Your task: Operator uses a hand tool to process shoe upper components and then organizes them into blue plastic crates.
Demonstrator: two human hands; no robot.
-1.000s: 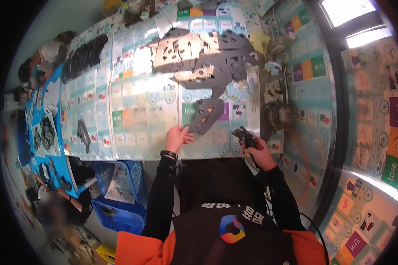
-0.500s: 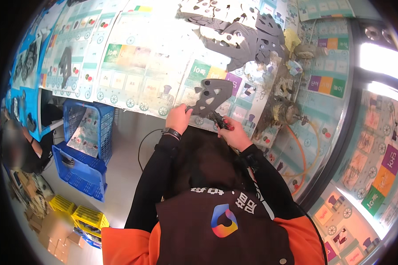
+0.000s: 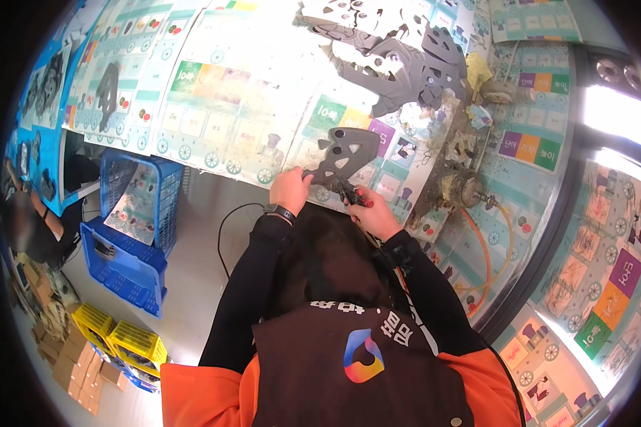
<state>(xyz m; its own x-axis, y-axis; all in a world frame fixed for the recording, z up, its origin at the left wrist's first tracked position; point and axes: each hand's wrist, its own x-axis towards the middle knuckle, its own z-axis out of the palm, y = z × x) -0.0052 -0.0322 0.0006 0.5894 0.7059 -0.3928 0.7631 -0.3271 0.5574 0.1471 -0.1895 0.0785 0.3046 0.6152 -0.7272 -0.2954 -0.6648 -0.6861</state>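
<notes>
Centre: flat part (image 3: 364,146) in dark grey; hand tool (image 3: 349,191) in black and red. Upper half: table covering (image 3: 228,132) in white and pale teal, patterned with wheels and green, orange and purple blocks. Lower left: yellow crates (image 3: 141,340); lower centre: dark brown vest (image 3: 303,363), multicoloured emblem (image 3: 364,361), orange sleeves (image 3: 205,391).

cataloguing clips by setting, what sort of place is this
Likely a small workshop: dark grey cut-out parts are piled on the worktable, blue crates and yellow crates stand below, and the right hand holds a red-handled tool.
</notes>
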